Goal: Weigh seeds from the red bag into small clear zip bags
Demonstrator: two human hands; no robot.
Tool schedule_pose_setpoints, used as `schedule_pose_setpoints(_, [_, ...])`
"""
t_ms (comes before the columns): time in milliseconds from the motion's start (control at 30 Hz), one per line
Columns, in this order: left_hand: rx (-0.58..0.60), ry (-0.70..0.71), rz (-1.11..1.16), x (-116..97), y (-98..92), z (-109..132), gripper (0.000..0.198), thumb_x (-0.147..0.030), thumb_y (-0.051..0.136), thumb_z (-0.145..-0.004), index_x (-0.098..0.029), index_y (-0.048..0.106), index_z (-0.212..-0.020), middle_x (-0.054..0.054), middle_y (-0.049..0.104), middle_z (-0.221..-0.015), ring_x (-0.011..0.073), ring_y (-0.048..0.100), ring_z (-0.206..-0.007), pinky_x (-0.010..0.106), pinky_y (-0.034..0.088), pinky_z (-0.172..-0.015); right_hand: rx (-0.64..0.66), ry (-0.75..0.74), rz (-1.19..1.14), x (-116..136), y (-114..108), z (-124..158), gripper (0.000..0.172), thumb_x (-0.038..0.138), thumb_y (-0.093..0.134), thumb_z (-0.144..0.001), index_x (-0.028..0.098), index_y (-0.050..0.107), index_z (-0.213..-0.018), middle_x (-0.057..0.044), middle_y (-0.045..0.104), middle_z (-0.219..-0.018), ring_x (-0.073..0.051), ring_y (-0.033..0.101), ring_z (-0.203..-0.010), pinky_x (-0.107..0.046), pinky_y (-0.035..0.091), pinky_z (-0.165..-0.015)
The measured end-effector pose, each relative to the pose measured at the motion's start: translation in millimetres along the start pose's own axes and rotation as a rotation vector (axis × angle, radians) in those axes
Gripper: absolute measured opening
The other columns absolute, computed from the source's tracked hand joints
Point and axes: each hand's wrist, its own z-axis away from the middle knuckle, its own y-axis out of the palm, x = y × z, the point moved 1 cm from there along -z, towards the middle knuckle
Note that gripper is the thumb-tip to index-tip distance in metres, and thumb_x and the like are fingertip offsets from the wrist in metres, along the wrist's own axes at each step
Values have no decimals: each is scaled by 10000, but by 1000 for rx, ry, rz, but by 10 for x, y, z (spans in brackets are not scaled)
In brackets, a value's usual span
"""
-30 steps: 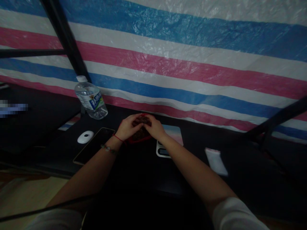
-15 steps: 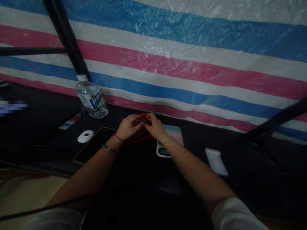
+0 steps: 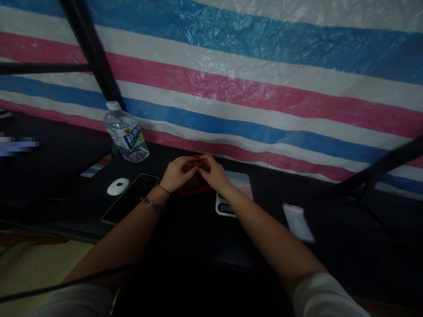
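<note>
My left hand (image 3: 176, 173) and my right hand (image 3: 213, 172) meet at the back middle of the black table (image 3: 198, 237). Both have their fingers curled round a dark brown and red object (image 3: 194, 181), maybe a bag or pouch; the light is too dim to name it. The fingertips nearly touch over its top. A red string and a bead bracelet sit on my left wrist.
A water bottle (image 3: 125, 134) stands at the back left by a black pole (image 3: 90, 53). A white mouse (image 3: 118, 186) and a dark phone (image 3: 130, 199) lie left of my hands. A small scale (image 3: 235, 193) lies right of them, a white packet (image 3: 297, 221) farther right. A striped tarp (image 3: 264, 88) hangs behind.
My hands have stayed on the dark red object, with only small finger shifts. The view has drifted slightly.
</note>
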Motion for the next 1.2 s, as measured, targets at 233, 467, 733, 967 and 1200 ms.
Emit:
schedule_pose_setpoints(233, [16,-77,64,-22,-5,6,412,-352,610,-819,-207,591,-1205,61,675,-1068,157,678,-782,298,583,-726,-8,1,19,9,-8,2,250,155,605,-764,232,528,-990,6,668,-919,-172,660,-852,-326,510,-815])
schedule_pose_setpoints(467, [8,-39,-2,-58,-16,-1,408,-382,597,-819,-204,608,-1187,73,672,-1075,198,670,-873,364,565,-814,-4,20,18,19,-37,22,323,160,618,-765,238,532,-1067,-9,681,-1000,-182,660,-953,-352,503,-887])
schedule_pose_setpoints(733, [85,4,83,-55,27,4,416,-364,594,-821,-182,578,-1195,94,648,-1121,196,662,-916,362,572,-817,11,25,6,-40,-90,47,564,154,655,-740,216,499,-1278,-61,664,-1143,-200,628,-1065,-390,468,-982])
schedule_pose_setpoints(967, [150,-19,228,-48,82,23,570,-345,612,-812,-166,455,-1330,116,633,-1117,185,665,-894,359,582,-793,-48,48,18,-102,-399,228,388,185,674,-722,218,607,-1103,-39,673,-1099,-186,635,-1004,-370,494,-913])
schedule_pose_setpoints(1200, [188,22,-140,21,41,-14,325,-383,524,-853,-191,654,-1080,90,685,-1102,241,626,-1040,416,495,-947,-157,196,70,-600,-921,593,386,265,677,-702,189,600,-1072,-54,689,-1028,-200,641,-966,-376,468,-883])
